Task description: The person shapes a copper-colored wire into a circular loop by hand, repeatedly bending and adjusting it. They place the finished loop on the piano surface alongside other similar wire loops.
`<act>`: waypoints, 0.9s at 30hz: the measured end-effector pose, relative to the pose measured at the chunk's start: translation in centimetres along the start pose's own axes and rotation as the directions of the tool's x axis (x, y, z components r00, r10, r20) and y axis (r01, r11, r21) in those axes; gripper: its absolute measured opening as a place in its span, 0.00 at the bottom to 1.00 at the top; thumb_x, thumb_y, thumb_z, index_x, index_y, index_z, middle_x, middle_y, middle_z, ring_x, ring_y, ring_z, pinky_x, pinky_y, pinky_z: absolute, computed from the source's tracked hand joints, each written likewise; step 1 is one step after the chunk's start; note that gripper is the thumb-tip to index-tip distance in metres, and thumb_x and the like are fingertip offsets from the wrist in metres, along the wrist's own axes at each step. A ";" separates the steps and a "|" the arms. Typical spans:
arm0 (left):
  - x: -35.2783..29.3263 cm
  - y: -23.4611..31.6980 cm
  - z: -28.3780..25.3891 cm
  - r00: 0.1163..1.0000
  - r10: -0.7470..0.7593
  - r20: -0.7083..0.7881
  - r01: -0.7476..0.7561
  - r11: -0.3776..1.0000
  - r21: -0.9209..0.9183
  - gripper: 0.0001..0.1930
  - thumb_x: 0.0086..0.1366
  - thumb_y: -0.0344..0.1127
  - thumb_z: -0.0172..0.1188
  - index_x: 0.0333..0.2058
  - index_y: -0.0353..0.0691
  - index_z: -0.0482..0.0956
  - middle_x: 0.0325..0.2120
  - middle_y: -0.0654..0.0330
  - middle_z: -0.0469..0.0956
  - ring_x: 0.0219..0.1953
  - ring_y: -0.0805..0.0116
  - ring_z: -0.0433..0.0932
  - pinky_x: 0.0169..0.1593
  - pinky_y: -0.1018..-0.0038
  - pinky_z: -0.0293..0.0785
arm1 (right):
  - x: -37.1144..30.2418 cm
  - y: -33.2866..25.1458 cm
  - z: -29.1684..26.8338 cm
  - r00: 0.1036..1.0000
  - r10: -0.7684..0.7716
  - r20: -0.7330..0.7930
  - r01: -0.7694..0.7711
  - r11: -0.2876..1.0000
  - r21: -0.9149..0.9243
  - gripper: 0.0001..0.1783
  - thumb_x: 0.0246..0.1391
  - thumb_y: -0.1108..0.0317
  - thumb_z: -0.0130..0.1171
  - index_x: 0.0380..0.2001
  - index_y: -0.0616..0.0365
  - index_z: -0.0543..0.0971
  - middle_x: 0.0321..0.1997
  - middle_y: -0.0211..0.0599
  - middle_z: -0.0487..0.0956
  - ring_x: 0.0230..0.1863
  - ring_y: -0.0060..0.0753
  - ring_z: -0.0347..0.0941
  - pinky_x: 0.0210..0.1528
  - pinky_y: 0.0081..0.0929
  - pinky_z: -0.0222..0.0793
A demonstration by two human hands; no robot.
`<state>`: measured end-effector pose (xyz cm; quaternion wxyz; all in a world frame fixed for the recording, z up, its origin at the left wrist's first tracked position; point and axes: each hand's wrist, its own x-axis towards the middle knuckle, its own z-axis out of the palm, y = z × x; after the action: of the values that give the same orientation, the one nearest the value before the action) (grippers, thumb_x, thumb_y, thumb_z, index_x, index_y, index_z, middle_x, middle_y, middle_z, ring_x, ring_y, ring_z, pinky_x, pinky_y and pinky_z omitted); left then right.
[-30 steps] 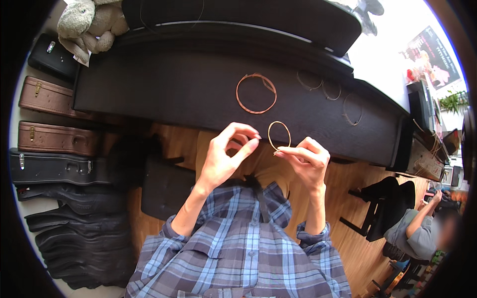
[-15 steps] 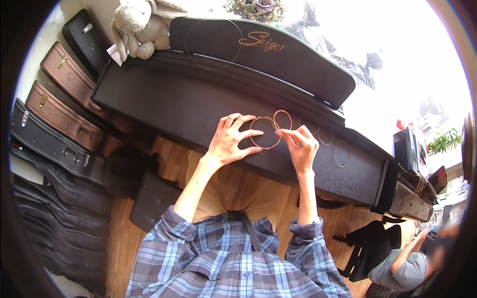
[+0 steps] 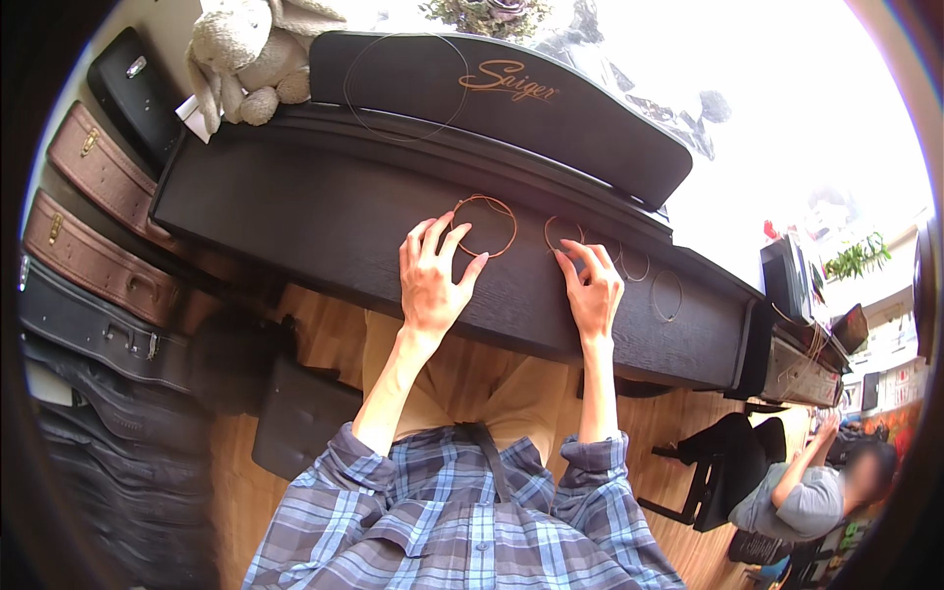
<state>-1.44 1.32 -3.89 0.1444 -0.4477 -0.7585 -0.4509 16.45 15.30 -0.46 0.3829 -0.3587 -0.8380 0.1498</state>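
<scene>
A copper-coloured coiled string (image 3: 514,239) lies on the closed black piano lid (image 3: 324,211). My left hand (image 3: 433,280) is spread open at its left side, with fingertips at the rim and the thumb by its lower edge. Farther right, my right hand (image 3: 594,290) has thumb and index finger pinched at the lower edge of a smaller coiled copper string (image 3: 547,228), partly hidden by the fingers. Right of that hand rest thin pale coiled strings (image 3: 668,297), one of them partly hidden. A large thin wire loop (image 3: 346,79) leans against the music stand (image 3: 590,123).
A plush rabbit (image 3: 236,39) sits at the piano's far left, with dried flowers (image 3: 489,18) behind the stand. Instrument cases (image 3: 103,261) line the left side, near a black stool (image 3: 300,418). At the lower right, another person (image 3: 792,506) sits by equipment.
The two copper coils, overlapping before, are now apart. My right hand has taken the smaller one to the right, while my left hand has drawn back to the larger coil's left rim.
</scene>
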 end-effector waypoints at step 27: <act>-0.1 0.2 -0.2 0.981 0.153 0.120 -0.168 0.978 0.125 0.21 0.67 0.45 0.63 0.53 0.41 0.79 0.55 0.60 0.75 0.57 0.58 0.71 0.63 0.60 0.64 | -0.3 0.2 0.4 0.994 -0.109 -0.016 0.110 0.990 0.082 0.05 0.54 0.68 0.69 0.33 0.56 0.85 0.44 0.30 0.87 0.24 0.23 0.76 0.29 0.22 0.73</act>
<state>-1.29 1.18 -3.77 0.1681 -0.5211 -0.7552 -0.3603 16.36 15.26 -1.00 0.4098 -0.2966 -0.8475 0.1612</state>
